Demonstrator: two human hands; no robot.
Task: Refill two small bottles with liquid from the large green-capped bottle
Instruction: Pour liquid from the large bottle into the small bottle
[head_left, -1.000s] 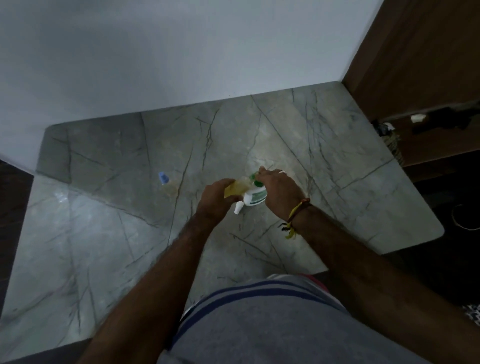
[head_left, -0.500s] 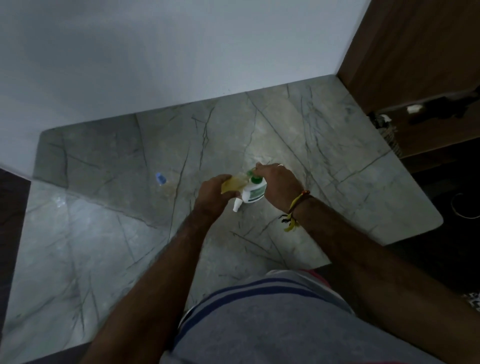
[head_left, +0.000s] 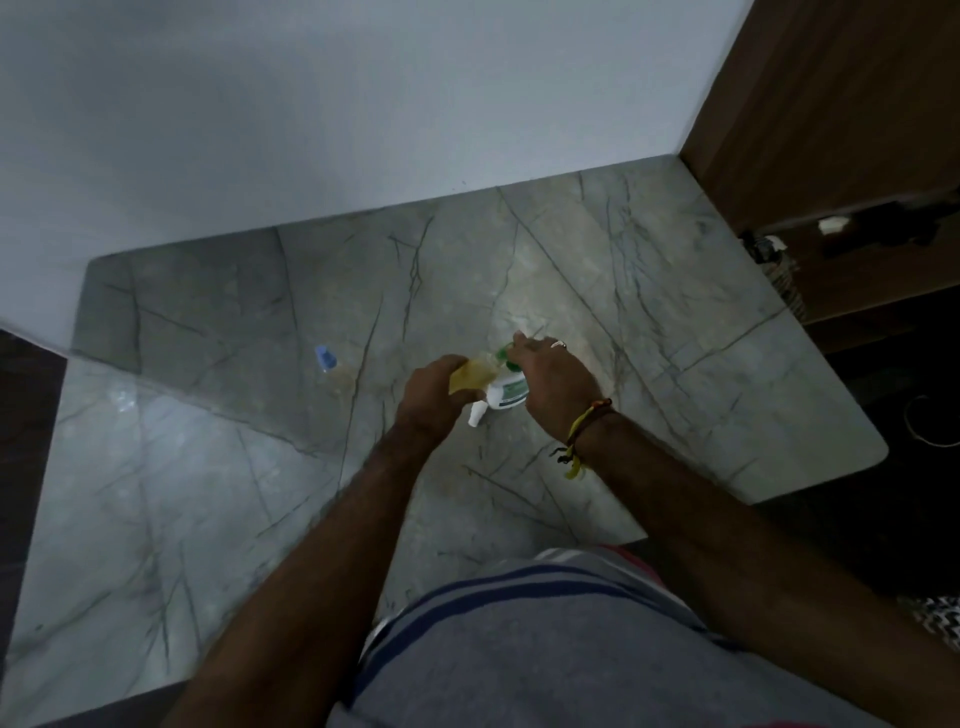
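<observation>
Only a green patch shows on the label of the white bottle (head_left: 506, 392); its writing is too blurred to read. Both hands meet above the middle of the marble tabletop (head_left: 675, 332). The left hand (head_left: 434, 397) is curled around a small bottle with yellow liquid (head_left: 470, 376), tilted toward the other one. The right hand (head_left: 553, 384), with a ring and a thread band on the wrist, grips the white bottle from above, fingers at its green cap (head_left: 503, 358). A small blue-capped bottle (head_left: 326, 359) lies well apart to the left.
</observation>
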